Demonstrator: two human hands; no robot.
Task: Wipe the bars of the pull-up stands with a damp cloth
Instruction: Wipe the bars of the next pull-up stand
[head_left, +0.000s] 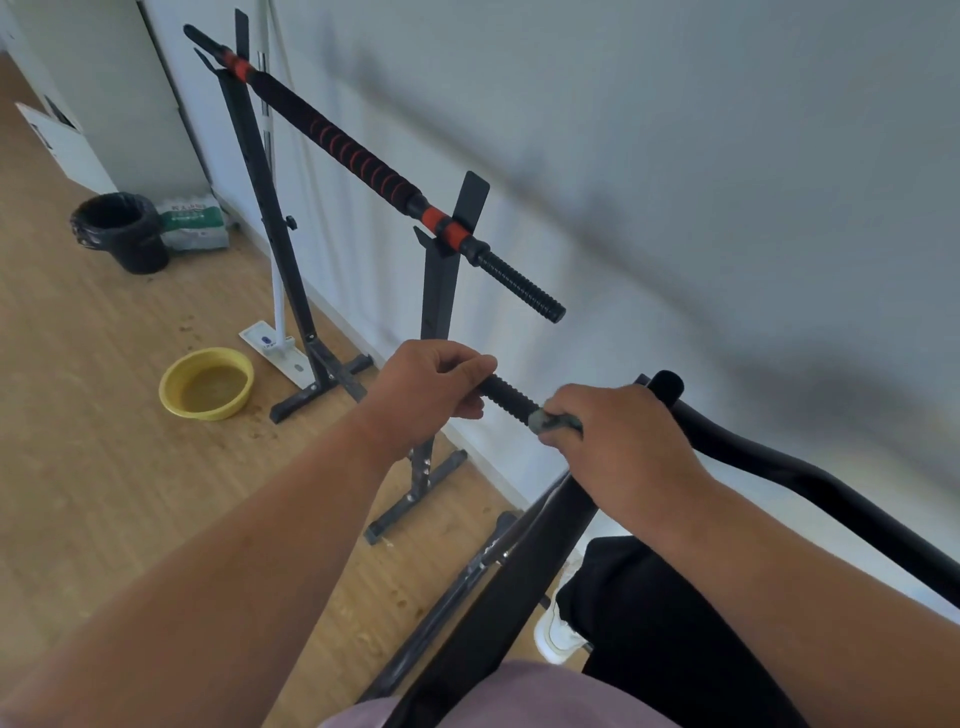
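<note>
Bars are two here, and the near bar (506, 391) is the one under the hands, close to the camera in the lower middle of the view. Its ribbed black end shows between the two hands. The left hand (428, 391) holds this end, with the fingers (467, 364) curled round it from above and pressed together. The right hand (618, 441) lies just beside it on the same bar, and its fingers are curled round a grey-green cloth (556, 421) that is wrapped on the bar; only a small part of the cloth can be seen under the hand. Behind the right hand a thick black curved tube (810, 483) of the near stand goes to the right edge. Below the hands are a black trouser leg (649, 623) and a white shoe (556, 634) on the wooden floor (104, 467).

Further away, near the white wall (675, 130), the far bar (363, 156) rests on two black uprights (439, 291). It is black with red rings and red spiral lines, and its right end sticks out past the upright. On the floor left of these uprights stands a yellow basin (208, 384) with brownish water. A white flat mop (275, 312) leans just behind it. Still further, a black bin (122, 231) stands beside a grey-green bag (195, 223).
</note>
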